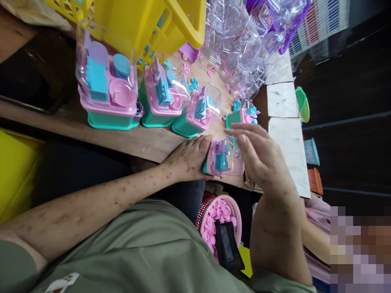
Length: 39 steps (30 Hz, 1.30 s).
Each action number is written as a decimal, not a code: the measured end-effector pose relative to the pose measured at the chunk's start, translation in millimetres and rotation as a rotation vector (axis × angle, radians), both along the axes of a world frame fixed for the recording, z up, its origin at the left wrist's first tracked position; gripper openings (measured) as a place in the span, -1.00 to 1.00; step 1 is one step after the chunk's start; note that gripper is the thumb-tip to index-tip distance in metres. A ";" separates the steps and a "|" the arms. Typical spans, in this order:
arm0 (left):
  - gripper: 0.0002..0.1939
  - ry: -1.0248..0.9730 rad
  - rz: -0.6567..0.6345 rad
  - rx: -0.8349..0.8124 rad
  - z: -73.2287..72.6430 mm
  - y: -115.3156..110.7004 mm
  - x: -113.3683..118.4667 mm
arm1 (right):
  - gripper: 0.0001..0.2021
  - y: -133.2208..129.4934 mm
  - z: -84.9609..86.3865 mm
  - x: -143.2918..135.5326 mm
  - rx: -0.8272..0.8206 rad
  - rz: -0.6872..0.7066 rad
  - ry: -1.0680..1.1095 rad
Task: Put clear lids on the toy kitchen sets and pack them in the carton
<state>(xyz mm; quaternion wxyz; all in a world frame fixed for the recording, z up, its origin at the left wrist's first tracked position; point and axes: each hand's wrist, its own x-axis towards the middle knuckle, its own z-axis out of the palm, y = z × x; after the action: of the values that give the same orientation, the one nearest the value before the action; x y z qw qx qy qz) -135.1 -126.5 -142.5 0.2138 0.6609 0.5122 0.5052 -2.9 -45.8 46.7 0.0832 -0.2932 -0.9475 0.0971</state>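
Note:
My left hand [191, 158] is wrapped round the green base of a small toy box [221, 162] at the table's near edge. That box lies tilted, its clear cover facing right over a pink top with blue and purple toy pieces. My right hand [262, 156] has its fingers stretched out beside the clear cover; whether the palm touches it, I cannot tell. Left of my hands stand three similar covered boxes: a large near one [108, 89], a middle one [165, 91] and a smaller one [198, 108]. An uncovered toy box [240, 118] lies beyond my right hand.
A yellow basket [122, 28] stands at the back left. Clear plastic covers [241, 44] are heaped beside it, some in a purple basket [290, 36]. Small loose pieces [193, 84] lie on the table. Below its edge, a pink basket [235, 207] holds pink parts. Another person's arm [316, 236] shows at right.

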 end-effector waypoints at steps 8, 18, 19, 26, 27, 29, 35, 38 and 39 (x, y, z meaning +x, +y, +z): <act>0.15 -0.044 0.004 -0.054 10.3 -0.5 -2.1 | -0.52 49.1 -16.8 -41.5 -0.150 -0.085 -0.270; 0.33 -0.006 0.016 0.015 5.1 -4.9 1.7 | -0.46 58.5 -35.1 -14.6 -0.488 -0.082 -0.133; 0.35 -0.004 0.010 0.015 5.6 -4.9 1.0 | -0.45 58.5 -34.3 -15.2 -0.484 -0.079 -0.144; 0.18 -0.022 0.013 -0.022 9.7 -5.5 0.9 | -0.50 54.7 -29.0 -25.9 -0.236 -0.033 -0.287; 0.18 -0.022 0.017 -0.023 9.6 -5.8 1.3 | -0.52 54.3 -29.6 -26.8 -0.208 -0.016 -0.299; 0.19 -0.024 0.019 -0.018 9.0 -6.0 1.8 | -0.56 53.8 -31.9 -27.9 -0.180 -0.007 -0.315; 0.12 -0.031 -0.013 -0.041 9.5 -4.6 0.3 | -0.59 50.7 -35.4 -29.7 -0.149 -0.068 -0.287; 0.17 -0.046 -0.013 -0.036 10.1 -4.9 -0.8 | -0.53 42.0 -29.5 -27.0 -0.178 -0.143 -0.213; 0.20 -0.041 -0.008 -0.029 9.9 -5.2 -0.8 | -0.50 37.1 -27.0 -25.0 -0.177 -0.187 -0.167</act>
<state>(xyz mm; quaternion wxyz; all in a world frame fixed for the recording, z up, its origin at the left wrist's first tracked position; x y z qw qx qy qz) -135.9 -131.7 -132.6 0.2357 0.6494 0.5123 0.5102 -27.9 -8.6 19.7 -0.0135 -0.3932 -0.9074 0.1476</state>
